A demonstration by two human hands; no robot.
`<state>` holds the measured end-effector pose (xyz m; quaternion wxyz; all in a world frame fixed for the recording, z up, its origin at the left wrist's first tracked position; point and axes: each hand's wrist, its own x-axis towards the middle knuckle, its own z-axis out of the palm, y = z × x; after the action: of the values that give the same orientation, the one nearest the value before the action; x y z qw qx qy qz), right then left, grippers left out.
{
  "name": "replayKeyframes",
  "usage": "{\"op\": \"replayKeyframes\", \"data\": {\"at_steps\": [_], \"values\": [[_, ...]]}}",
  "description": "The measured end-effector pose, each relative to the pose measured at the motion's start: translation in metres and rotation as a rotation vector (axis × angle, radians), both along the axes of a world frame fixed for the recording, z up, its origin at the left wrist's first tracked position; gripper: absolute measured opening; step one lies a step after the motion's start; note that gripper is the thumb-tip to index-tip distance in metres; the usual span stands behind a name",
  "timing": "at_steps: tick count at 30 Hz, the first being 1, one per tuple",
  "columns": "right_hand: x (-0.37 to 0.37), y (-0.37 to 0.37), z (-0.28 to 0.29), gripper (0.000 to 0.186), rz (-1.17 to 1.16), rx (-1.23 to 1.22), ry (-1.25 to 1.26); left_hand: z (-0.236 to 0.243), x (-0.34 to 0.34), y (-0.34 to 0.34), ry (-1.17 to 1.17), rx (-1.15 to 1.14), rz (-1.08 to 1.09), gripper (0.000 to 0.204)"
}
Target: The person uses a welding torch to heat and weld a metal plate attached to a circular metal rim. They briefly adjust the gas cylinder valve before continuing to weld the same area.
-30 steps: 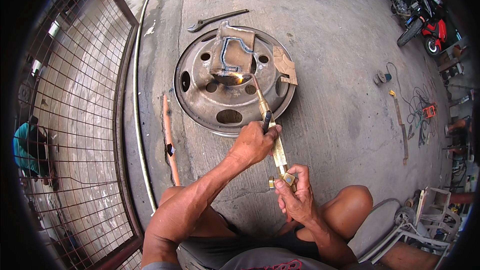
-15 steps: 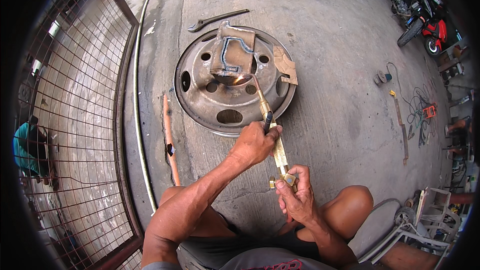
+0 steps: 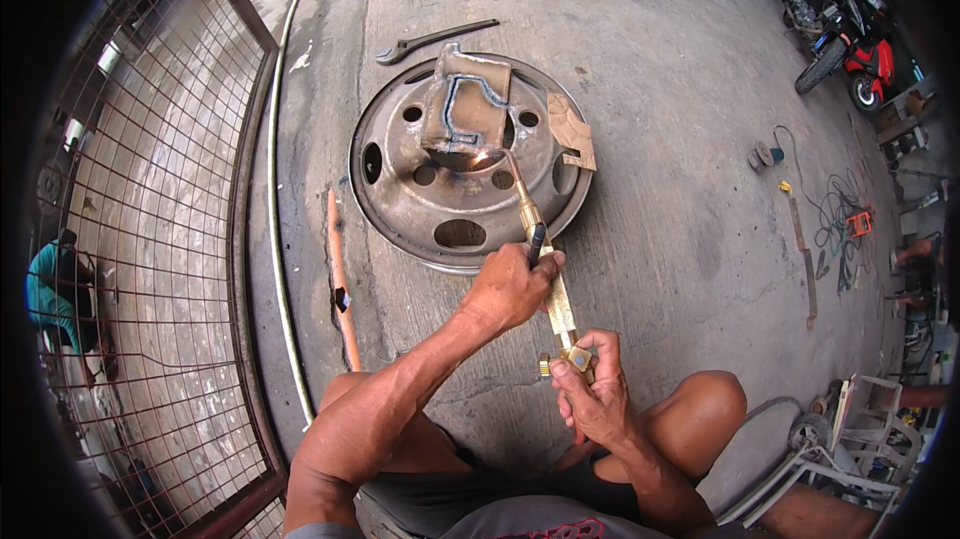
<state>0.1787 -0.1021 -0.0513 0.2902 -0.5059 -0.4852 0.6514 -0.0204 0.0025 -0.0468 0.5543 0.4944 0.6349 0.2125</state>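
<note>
A brass gas torch (image 3: 557, 301) runs from my lap toward a steel wheel rim (image 3: 385, 214) lying on the concrete. My left hand (image 3: 508, 286) is wrapped round the torch's upper body, with a short dark stick-like piece (image 3: 537, 242) beside the thumb. Lower down, my right hand (image 3: 592, 389) grips the rear end by the brass valve knob (image 3: 545, 364). At the bent tip a small bright flame touches the near edge of a rusty metal plate (image 3: 480, 104), which lies on the rim and carries a dark outline. A brown cardboard cutout (image 3: 570, 129) rests on the rim's right side.
An adjustable wrench (image 3: 437, 40) lies beyond the rim. To the left are an orange pipe (image 3: 341, 279), a pale hose (image 3: 276, 229) and a wire mesh gate (image 3: 180, 199) with a person (image 3: 55, 289) behind it. Cables (image 3: 835, 224), motorcycles (image 3: 840, 39) and a broken white chair (image 3: 850, 449) stand right.
Both hands and the torch hold nearly the same place. The flame at the tip looks slightly smaller. Behind the gate, the person has shifted posture a little.
</note>
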Motion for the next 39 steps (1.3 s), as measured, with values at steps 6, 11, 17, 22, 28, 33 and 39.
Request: {"op": "replayKeyframes", "data": {"at_steps": [6, 11, 17, 22, 28, 33, 39], "values": [[0.0004, 0.0001, 0.0016, 0.041, 0.002, -0.02, 0.003, 0.0012, 0.0011, -0.0021, -0.029, 0.033, 0.043, 0.052], [0.0011, -0.0004, -0.0012, 0.041, -0.003, -0.004, 0.002, 0.001, 0.0003, 0.0002, 0.021, 0.019, -0.001, 0.055], [0.0002, -0.0003, 0.0003, 0.041, -0.004, -0.008, 0.0, 0.0007, -0.0002, -0.0003, 0.011, 0.02, 0.005, 0.055], [0.0, -0.0002, -0.0013, 0.042, -0.005, -0.012, 0.012, -0.0042, 0.001, -0.0015, -0.009, 0.045, 0.049, 0.053], [0.0013, 0.0002, 0.0001, 0.042, 0.009, -0.029, -0.015, -0.0013, 0.0005, -0.001, -0.007, 0.021, 0.036, 0.053], [0.0005, 0.0003, -0.0006, 0.042, 0.003, -0.019, -0.009, -0.0012, -0.0001, -0.0004, -0.004, 0.018, 0.018, 0.055], [0.0001, 0.0004, 0.0006, 0.038, 0.003, -0.001, -0.01, 0.0, -0.0006, 0.0005, 0.001, -0.003, 0.005, 0.054]]}}
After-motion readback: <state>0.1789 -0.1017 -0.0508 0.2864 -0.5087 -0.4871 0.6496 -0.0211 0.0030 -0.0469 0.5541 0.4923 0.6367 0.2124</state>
